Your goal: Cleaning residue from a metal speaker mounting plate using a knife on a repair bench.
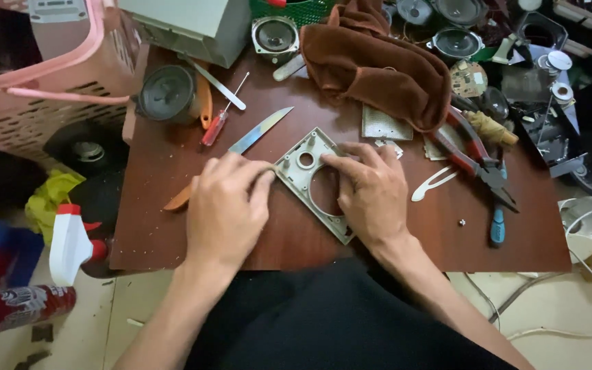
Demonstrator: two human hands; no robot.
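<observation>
Grey plastic panel with round holes, both hands pinching its edges

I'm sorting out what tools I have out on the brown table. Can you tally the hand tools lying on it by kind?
Knife: 1
Screwdrivers: 2, one with a red handle and one with a blue handle
Pliers, red handles: 1
Total: 4 hand tools

Not counted: the grey plastic panel that the left hand and right hand both hold on the table.
</observation>
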